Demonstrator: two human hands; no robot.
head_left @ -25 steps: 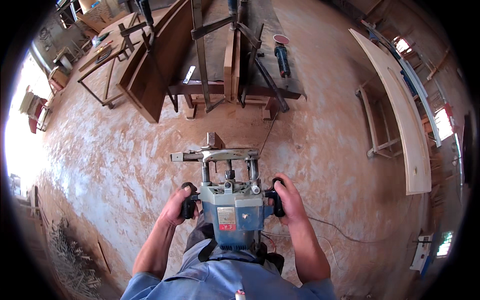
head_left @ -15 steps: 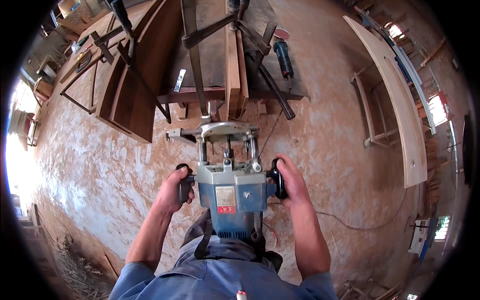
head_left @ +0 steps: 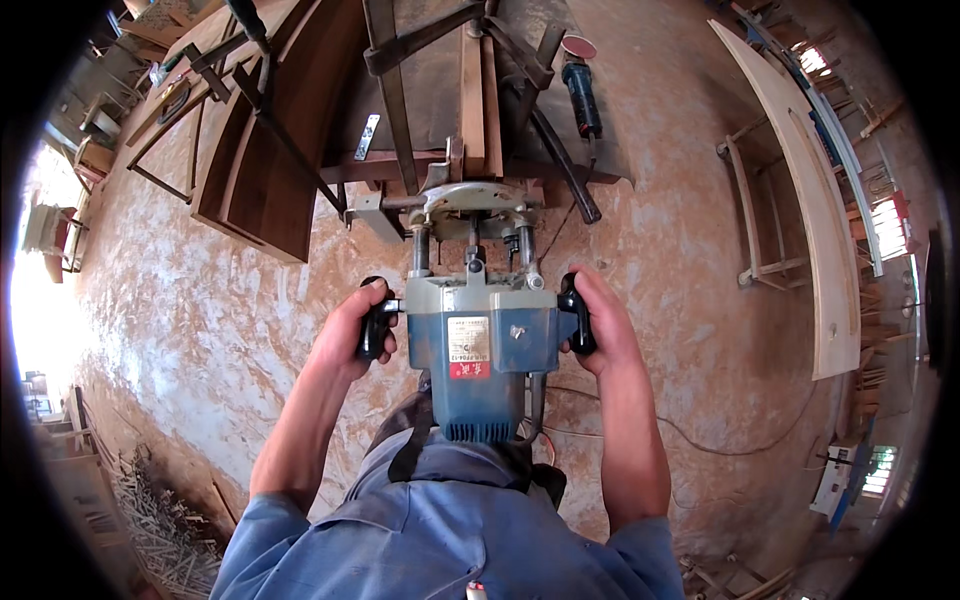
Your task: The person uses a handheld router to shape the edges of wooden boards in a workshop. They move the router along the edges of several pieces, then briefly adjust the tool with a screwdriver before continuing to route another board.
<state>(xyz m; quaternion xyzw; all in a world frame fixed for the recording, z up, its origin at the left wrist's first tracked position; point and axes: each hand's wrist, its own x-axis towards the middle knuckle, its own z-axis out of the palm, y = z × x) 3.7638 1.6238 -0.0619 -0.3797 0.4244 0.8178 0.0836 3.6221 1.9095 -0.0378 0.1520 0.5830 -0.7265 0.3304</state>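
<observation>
A blue and grey plunge router (head_left: 478, 350) is held level in front of my body, its metal base (head_left: 475, 200) pointing away from me. My left hand (head_left: 350, 325) is wrapped round the black left handle (head_left: 375, 322). Around the black right handle (head_left: 580, 315) my right hand (head_left: 610, 320) is closed. Just past the base, upright wooden boards (head_left: 482, 110) stand between metal bar clamps (head_left: 395, 110). The base reaches the near end of these boards; whether it touches them I cannot tell.
An angle grinder (head_left: 581, 95) with a red disc lies right of the clamped boards. A small metal plate (head_left: 368, 137) lies to their left. Dark wooden panels (head_left: 275, 170) stand at the left. A pale board (head_left: 820, 230) rests on a stand at the right. Cables (head_left: 700, 443) trail over the floor.
Both hands have pushed the router away from me, up to the near end of the clamped boards. The grip on both handles is unchanged.
</observation>
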